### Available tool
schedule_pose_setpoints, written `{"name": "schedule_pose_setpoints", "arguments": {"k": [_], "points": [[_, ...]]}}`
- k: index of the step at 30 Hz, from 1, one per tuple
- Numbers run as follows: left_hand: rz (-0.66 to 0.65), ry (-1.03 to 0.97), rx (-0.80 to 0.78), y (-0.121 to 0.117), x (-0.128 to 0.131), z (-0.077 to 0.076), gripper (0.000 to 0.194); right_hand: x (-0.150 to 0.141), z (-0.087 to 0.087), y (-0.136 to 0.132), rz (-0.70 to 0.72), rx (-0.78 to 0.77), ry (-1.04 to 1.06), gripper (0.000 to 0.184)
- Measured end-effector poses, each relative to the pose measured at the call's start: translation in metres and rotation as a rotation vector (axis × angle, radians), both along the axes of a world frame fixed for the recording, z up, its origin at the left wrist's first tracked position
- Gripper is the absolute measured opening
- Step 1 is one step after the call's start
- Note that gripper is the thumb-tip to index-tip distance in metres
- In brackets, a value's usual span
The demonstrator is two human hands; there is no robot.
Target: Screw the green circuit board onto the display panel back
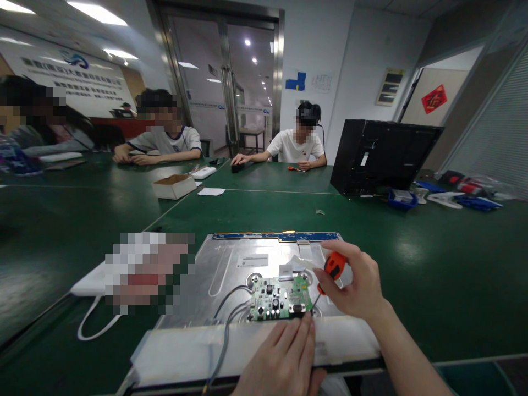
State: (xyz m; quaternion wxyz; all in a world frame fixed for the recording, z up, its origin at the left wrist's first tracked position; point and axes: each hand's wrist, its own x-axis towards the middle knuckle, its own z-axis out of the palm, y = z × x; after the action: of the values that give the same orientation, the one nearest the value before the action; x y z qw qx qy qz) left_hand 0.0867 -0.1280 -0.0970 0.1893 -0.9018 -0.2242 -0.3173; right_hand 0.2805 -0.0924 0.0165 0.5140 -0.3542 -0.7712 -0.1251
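My right hand (361, 283) grips an orange and black screwdriver (335, 265) by its handle, fingers closed round it. Its shaft slants down to the lower right corner of a green circuit board (281, 300). Flat beside that corner lies my left hand (284, 352), its fingers stretched out and the fingertips close to the screwdriver's tip. The board rests on a silver metal display panel (226, 264), with a white strip (185, 346) along the near edge. Dark cables (226, 341) run from the board's left side. What the tip touches is too small to make out.
A white power bank-like device (91, 280) with a cable is left of the panel. Further off are an open cardboard box (174, 187), a black monitor (383, 157) and a blue tray (402, 199). Several people sit across the green table (264, 212); another screwdriver (296, 169) lies there.
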Motion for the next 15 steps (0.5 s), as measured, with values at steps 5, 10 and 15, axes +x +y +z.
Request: {"name": "schedule_pose_setpoints", "arguments": {"k": [5, 10, 15], "points": [[-0.014, -0.027, -0.001, -0.0011, 0.0002, 0.0014, 0.043, 0.0018, -0.0007, 0.0012, 0.022, -0.014, -0.044, 0.024], [-0.01, 0.009, -0.01, -0.0006, -0.0005, 0.0005, 0.045, 0.0034, 0.0024, -0.0006, 0.085, -0.057, -0.051, 0.028], [-0.003, 0.042, -0.038, -0.0001, -0.0012, -0.0031, 0.048, 0.0037, 0.003, -0.002, 0.1, -0.086, -0.036, 0.034]]}}
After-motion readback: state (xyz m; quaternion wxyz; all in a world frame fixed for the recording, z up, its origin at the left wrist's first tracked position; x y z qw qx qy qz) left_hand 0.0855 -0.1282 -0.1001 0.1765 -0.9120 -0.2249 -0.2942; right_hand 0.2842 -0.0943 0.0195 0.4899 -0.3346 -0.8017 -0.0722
